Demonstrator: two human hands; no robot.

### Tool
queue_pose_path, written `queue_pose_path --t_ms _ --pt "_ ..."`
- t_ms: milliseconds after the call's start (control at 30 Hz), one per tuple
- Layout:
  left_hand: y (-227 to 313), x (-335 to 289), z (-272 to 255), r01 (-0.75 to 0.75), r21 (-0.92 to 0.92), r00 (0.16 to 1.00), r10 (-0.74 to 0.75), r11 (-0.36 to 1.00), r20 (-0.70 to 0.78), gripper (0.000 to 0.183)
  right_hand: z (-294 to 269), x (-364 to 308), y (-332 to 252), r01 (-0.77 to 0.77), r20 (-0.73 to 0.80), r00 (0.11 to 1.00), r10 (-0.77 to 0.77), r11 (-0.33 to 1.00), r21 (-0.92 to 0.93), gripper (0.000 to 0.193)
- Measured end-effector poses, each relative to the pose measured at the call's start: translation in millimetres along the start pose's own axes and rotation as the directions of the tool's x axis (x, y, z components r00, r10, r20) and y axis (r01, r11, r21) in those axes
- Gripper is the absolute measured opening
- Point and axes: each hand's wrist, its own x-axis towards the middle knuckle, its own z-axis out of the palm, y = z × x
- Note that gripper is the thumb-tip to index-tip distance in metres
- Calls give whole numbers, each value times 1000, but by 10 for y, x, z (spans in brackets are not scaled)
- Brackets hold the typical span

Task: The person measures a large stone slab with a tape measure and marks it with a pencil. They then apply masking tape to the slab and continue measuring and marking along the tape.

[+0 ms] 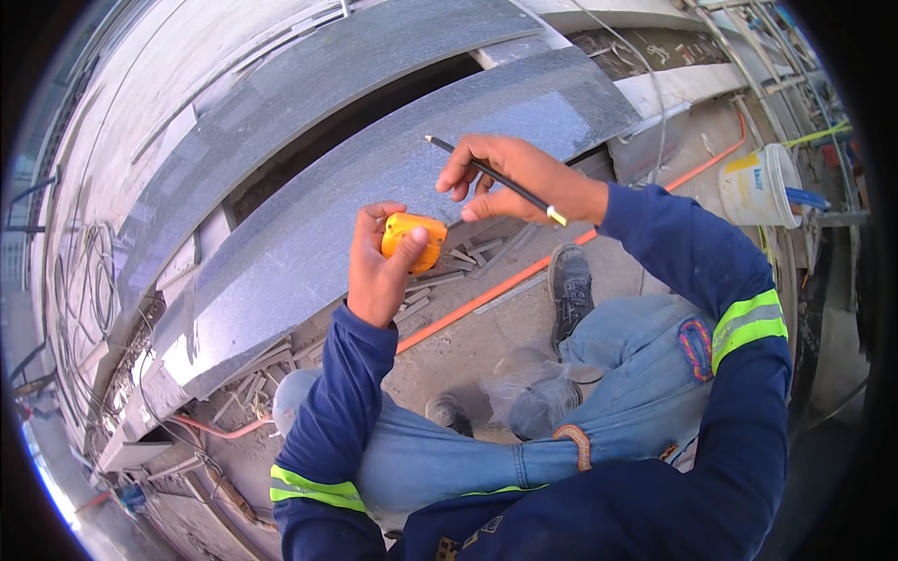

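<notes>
Clear plastic bag (528, 388) lies near; shifting a shoe (571, 294) could snag it, I reckon. Farther: orange hose (468, 309), trip risk if stepped on. My view has the left hand's (379, 262) fingers and thumb pinching the yellow tape measure (410, 238) by the near slab's (309, 238) near edge; a weak pinch could drop it among stone scraps (438, 280). Right hand's (528, 179) fingers half-curl, holding the pencil (516, 189); exact pinch unclear. If loose, it could roll into the dark gap (393, 98) before the far slab (309, 70).

We see 2 navy sleeves (687, 238), 1 lime-grey band (748, 329) each; blue jeans (449, 453), multicoloured trim (583, 451); dark shoes (572, 292).
</notes>
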Motion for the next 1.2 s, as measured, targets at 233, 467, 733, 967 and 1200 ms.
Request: queue_pose_path --t_ms 233,467,733,967,1200 --pt "1 65 3 232 -323 973 -211 918 98 48 333 -135 -74 94 -85 989 -118 965 -246 24" --pt "123 151 83 -284 590 956 175 756 237 49 165 -239 -112 -62 -66 996 54 990 -126 23" --pt "499 174 -455 1 847 998 -49 531 29 29 -1242 -648 598 -363 -84 919 385 909 205 16" --pt "549 -466 -1778 139 958 987 50 250 -156 20 -2942 -1625 1545 -635 -664 574 479 773 8 17" --pt "249 -1156 -2840 587 691 795 -138 421 -591 20 -3122 -1815 1976 -705 -697 535 477 707 -58 18"
